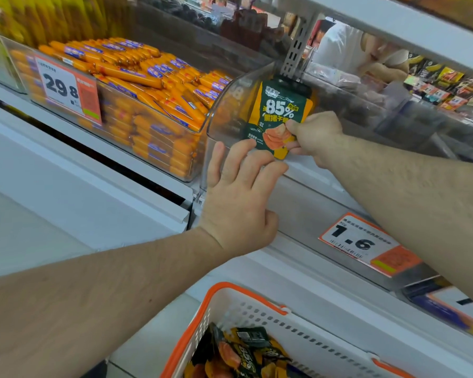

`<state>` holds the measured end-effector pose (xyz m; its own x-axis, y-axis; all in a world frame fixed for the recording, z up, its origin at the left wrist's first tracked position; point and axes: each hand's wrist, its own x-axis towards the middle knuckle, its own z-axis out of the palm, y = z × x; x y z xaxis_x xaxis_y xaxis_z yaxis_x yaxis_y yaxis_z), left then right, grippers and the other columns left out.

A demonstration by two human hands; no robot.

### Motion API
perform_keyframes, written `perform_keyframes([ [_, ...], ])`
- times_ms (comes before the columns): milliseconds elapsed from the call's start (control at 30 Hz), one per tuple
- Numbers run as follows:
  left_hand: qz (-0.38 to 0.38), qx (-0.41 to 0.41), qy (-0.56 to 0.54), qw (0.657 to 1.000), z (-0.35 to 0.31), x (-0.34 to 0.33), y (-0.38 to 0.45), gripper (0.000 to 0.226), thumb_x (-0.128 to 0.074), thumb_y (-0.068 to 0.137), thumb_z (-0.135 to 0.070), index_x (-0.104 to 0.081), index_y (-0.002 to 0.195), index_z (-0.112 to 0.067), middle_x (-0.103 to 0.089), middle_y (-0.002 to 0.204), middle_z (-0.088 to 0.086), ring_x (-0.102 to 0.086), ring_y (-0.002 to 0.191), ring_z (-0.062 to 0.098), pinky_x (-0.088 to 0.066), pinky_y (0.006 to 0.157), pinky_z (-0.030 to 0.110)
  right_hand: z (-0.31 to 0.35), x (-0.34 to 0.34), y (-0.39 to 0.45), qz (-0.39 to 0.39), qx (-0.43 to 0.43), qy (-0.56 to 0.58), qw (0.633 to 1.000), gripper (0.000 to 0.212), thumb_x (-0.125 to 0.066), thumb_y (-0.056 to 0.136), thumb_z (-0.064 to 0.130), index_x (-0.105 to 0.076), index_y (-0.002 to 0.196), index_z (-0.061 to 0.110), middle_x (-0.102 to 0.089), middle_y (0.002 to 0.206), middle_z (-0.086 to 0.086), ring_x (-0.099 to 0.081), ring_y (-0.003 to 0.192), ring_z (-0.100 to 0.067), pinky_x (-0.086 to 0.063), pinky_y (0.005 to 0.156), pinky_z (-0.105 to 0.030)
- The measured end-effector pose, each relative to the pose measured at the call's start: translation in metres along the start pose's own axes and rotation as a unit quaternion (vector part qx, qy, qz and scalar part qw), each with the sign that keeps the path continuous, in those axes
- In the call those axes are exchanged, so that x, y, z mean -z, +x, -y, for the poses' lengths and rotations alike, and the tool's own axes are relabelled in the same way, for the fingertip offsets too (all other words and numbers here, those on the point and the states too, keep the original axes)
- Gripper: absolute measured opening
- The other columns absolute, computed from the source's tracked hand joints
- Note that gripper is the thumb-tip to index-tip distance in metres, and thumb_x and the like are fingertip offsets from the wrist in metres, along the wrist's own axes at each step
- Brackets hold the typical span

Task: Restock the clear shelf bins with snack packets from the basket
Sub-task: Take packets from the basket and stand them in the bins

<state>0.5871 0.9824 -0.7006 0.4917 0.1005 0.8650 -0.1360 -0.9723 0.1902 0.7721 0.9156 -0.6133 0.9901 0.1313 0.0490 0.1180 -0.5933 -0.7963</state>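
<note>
Head view: right hand [316, 137] pinches a green-and-yellow snack packet [277, 118] at its lower right corner, fingers clamped on it, holding it upright at the front of a clear bin [224, 105]. Left hand [238, 197] rests on the bin's front edge, fingers spread and straight. Neighbouring bin [153, 148] packed with orange sausages. Basket [257, 317] below, orange-rimmed, more packets [243, 356] inside.

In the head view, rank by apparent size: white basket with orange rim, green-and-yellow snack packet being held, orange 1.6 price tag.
1. White basket with orange rim, nearest the camera.
2. Orange 1.6 price tag.
3. Green-and-yellow snack packet; close to the tag.
</note>
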Motion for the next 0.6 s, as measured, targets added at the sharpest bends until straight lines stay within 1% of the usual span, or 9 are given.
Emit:
perform_keyframes([
  [100, 0.003, -0.004, 0.005, 1.0, 0.0003, -0.0002, -0.0009, 0.064, -0.052, 0.055, -0.024, -0.048, 0.118, -0.02, -0.042, 0.119, -0.003, -0.037, 0.128, 0.03, -0.01, 0.118, 0.052, 0.0001, 0.001, -0.0034, -0.019, -0.012, -0.034, 0.999, 0.032, -0.074, 0.085, 0.035, -0.064, 0.087, 0.005, -0.071, 0.072, -0.012, -0.074, 0.068, -0.023, -0.062, 0.068, -0.04],
  [200, 0.005, -0.006, 0.009, 1.0, 0.0018, 0.0006, -0.0009, 0.065, -0.051, 0.055, -0.024, -0.047, 0.119, -0.019, -0.042, 0.12, -0.003, -0.036, 0.129, 0.03, -0.01, 0.117, 0.053, -0.0014, 0.0017, -0.0064, -0.022, -0.016, -0.058, 0.998, 0.036, -0.075, 0.084, 0.04, -0.058, 0.079, 0.009, -0.069, 0.07, -0.011, -0.072, 0.066, -0.022, -0.062, 0.067, -0.038],
  [267, 0.007, -0.006, 0.011, 1.0, 0.002, 0.0007, -0.0008, 0.065, -0.051, 0.054, -0.024, -0.046, 0.119, -0.019, -0.041, 0.12, -0.003, -0.036, 0.129, 0.03, -0.011, 0.117, 0.053, -0.0021, 0.0027, -0.0077, -0.02, -0.019, -0.064, 0.998, 0.038, -0.075, 0.083, 0.041, -0.057, 0.079, 0.008, -0.067, 0.069, -0.01, -0.072, 0.066, -0.021, -0.062, 0.067, -0.037],
  [367, 0.008, -0.007, 0.013, 1.0, 0.0016, 0.0011, -0.0007, 0.066, -0.051, 0.055, -0.023, -0.047, 0.12, -0.02, -0.042, 0.121, -0.003, -0.036, 0.13, 0.03, -0.011, 0.117, 0.053, -0.0014, 0.0043, -0.0085, -0.024, -0.025, -0.07, 0.997, 0.041, -0.075, 0.083, 0.044, -0.061, 0.086, 0.005, -0.067, 0.07, -0.01, -0.072, 0.065, -0.021, -0.062, 0.066, -0.036],
  [533, 0.014, -0.009, 0.016, 1.0, 0.0025, 0.0024, -0.001, 0.066, -0.052, 0.056, -0.023, -0.046, 0.121, -0.02, -0.042, 0.122, -0.004, -0.036, 0.13, 0.03, -0.009, 0.118, 0.052, 0.0005, 0.004, -0.0066, -0.045, -0.019, -0.072, 0.996, 0.042, -0.074, 0.083, 0.046, -0.06, 0.077, 0.008, -0.068, 0.066, -0.01, -0.072, 0.06, -0.021, -0.062, 0.065, -0.037],
  [600, 0.015, -0.009, 0.016, 1.0, 0.0024, 0.0028, -0.0011, 0.066, -0.052, 0.056, -0.023, -0.046, 0.121, -0.02, -0.042, 0.122, -0.004, -0.035, 0.131, 0.03, -0.009, 0.118, 0.052, 0.0013, 0.0031, -0.0061, -0.046, -0.023, -0.074, 0.996, 0.042, -0.073, 0.083, 0.048, -0.061, 0.078, 0.008, -0.069, 0.065, -0.01, -0.072, 0.059, -0.021, -0.062, 0.064, -0.037],
])
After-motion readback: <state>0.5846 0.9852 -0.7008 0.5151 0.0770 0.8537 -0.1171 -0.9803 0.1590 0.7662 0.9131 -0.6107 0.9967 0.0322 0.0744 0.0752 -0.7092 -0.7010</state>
